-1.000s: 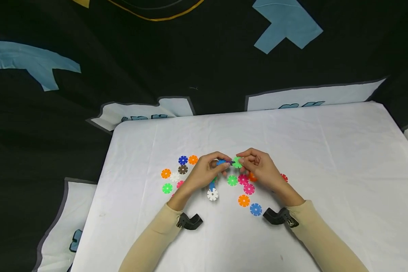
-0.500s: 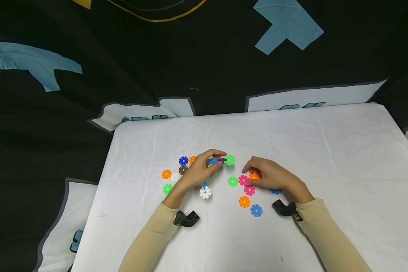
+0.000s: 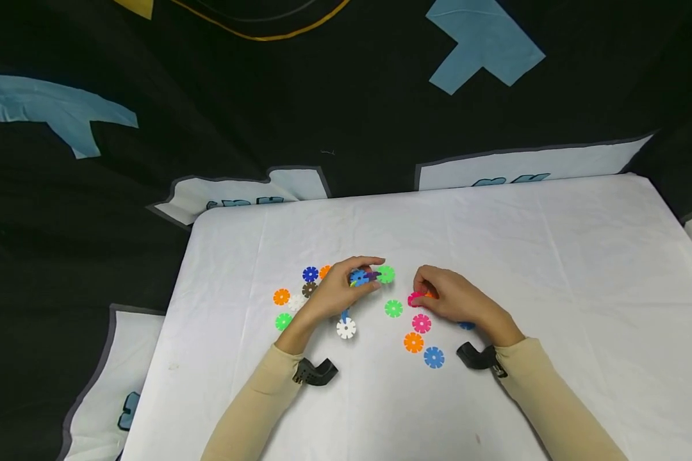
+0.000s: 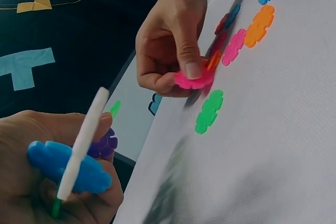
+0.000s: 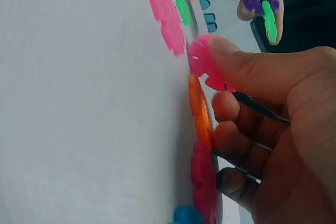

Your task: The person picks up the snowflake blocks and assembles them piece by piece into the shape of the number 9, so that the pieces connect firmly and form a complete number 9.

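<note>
At the left of the tabletop (image 3: 553, 275) I see an orange disc (image 3: 281, 296) lying left of a dark-blue disc (image 3: 310, 274). Next, the left hand (image 3: 339, 289) grips a joined cluster of discs (image 3: 359, 277), its green end disc (image 3: 386, 274) on the right. Past a loose green disc (image 3: 394, 308), I have the right hand (image 3: 455, 296) pinching a pink disc (image 5: 202, 61), with a light-blue disc (image 3: 434, 357) lying on the near side
</note>
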A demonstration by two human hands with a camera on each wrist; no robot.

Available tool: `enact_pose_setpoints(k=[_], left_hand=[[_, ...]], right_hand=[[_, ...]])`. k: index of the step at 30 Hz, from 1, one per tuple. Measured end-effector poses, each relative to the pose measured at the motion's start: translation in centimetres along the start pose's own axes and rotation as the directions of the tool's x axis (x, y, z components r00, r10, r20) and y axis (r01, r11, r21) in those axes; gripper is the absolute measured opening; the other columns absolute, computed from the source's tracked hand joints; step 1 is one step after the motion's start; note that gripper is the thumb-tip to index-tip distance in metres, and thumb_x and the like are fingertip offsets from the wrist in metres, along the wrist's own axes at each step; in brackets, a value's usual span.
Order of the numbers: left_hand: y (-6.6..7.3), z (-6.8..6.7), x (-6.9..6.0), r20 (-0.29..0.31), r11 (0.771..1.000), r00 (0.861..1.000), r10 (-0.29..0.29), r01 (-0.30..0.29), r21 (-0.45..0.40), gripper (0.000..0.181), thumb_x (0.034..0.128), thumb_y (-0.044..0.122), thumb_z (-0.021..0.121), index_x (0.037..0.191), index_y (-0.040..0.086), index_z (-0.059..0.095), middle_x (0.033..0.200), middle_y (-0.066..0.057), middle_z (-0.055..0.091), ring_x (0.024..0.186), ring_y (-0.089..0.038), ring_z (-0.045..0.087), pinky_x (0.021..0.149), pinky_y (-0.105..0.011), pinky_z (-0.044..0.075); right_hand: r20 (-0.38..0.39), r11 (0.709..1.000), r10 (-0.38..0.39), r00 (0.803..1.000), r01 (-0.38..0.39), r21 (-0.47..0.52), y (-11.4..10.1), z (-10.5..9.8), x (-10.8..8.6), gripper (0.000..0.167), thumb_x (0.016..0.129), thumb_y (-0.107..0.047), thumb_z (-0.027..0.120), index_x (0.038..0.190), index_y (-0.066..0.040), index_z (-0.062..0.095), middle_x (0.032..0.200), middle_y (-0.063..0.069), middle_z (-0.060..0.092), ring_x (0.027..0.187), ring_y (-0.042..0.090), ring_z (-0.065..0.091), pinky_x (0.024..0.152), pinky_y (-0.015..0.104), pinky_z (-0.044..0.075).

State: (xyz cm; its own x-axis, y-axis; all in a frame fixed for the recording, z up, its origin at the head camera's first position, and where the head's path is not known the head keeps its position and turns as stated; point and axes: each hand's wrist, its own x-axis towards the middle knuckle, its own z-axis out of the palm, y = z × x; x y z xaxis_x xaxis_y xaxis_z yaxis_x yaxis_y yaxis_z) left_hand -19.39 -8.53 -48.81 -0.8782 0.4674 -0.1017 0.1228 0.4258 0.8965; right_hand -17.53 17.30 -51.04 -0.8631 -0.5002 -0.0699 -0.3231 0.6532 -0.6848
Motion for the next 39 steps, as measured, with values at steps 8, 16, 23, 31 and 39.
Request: enact_pose_setpoints(k=[8,16,23,31,39], left_hand=[[0.2,0.3,-0.1,-0.011,1.0,1.0,0.012,-0.012,-0.001,0.03,0.0892,0.023,0.073,0.119,0.025,0.07,0.124,0.006,0.065,0.12,-0.013,0.056,0.106,-0.039,0.044],[0.4,0.7,0.0,-0.037,0.999,0.998,0.05,-0.05,-0.005,0.028,0.0882,0.018,0.074,0.116,0.018,0.071,0.115,0.004,0.068,0.109,-0.011,0.059,0.099,-0.034,0.047],[0.6,1.0,-0.2,-0.036,0.999,0.999,0.024,-0.024,-0.026,0.035,0.0909,0.02,0.071,0.125,0.013,0.067,0.102,-0.002,0.062,0.054,-0.02,0.058,0.057,-0.027,0.052],[0.7,1.0,-0.4,-0.013,0.998,1.0,-0.007,0.006,-0.07,0.034,0.0908,0.021,0.071,0.124,0.016,0.068,0.103,-0.004,0.063,0.049,-0.04,0.059,0.048,-0.041,0.054],[0.8,1.1,-0.4,-0.015,0.997,1.0,0.001,-0.002,-0.079,0.032,0.0905,0.022,0.071,0.122,0.015,0.068,0.104,-0.006,0.062,0.046,-0.038,0.058,0.045,-0.04,0.053]], right_hand=[[-0.09,0.996,-0.002,0.996,0.01,0.089,-0.4,-0.3,-0.1,0.018,0.09,-0.022,0.072,0.095,-0.016,0.057,0.063,-0.008,0.046,0.056,0.01,0.045,0.054,0.021,0.038],[-0.173,0.985,-0.084,0.981,0.108,0.133,-1.9,-0.3,-0.2,0.015,0.09,-0.008,0.07,0.1,-0.012,0.059,0.062,-0.009,0.048,0.051,0.005,0.042,0.05,0.021,0.038],[-0.224,0.991,-0.095,0.97,0.113,0.069,-2.5,0.1,-0.2,0.016,0.088,-0.008,0.071,0.1,-0.01,0.06,0.062,-0.008,0.046,0.052,0.005,0.04,0.05,0.021,0.037],[-0.273,0.992,-0.104,0.956,0.119,0.039,-2.6,0.3,-0.1,0.018,0.087,-0.007,0.071,0.101,-0.012,0.06,0.062,-0.008,0.046,0.053,0.004,0.039,0.05,0.021,0.037],[-0.26,0.992,-0.116,0.959,0.123,0.008,-2.8,0.2,-0.1,0.018,0.086,-0.006,0.072,0.101,-0.01,0.061,0.063,-0.008,0.048,0.055,0.004,0.04,0.052,0.021,0.038]])
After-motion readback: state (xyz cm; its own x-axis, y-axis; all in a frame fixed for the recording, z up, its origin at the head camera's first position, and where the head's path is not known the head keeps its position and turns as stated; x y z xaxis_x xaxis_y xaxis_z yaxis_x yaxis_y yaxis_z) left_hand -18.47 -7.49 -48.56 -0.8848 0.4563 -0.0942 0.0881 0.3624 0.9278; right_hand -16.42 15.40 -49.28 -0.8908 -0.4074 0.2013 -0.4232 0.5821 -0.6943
